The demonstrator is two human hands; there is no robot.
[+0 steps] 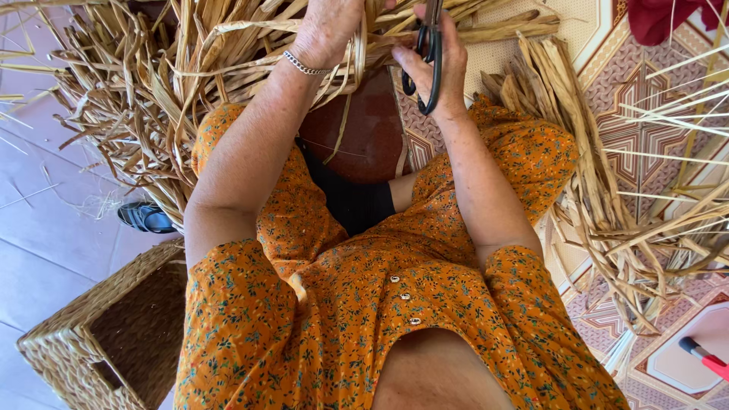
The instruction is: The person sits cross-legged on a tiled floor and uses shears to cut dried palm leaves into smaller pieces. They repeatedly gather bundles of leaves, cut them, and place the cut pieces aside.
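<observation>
Sitting nearest was a woven basket (99, 334), its corner cut off below. Farther up, the right hand (437, 57) gripped black scissors (427, 64), blades cropped; the left hand (326, 30) closed among dried reeds (144, 83), fingers hidden.

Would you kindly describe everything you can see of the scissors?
The scissors are dark, apparently black metal, with two looped handles. They point up and away from the person, the blades running out of the top of the picture, so whether they are open cannot be told. The right hand holds them, fingers through or around the handles; the lower loop hangs free below the palm, near the wrist. Dried straw strips lie just beyond them.
</observation>
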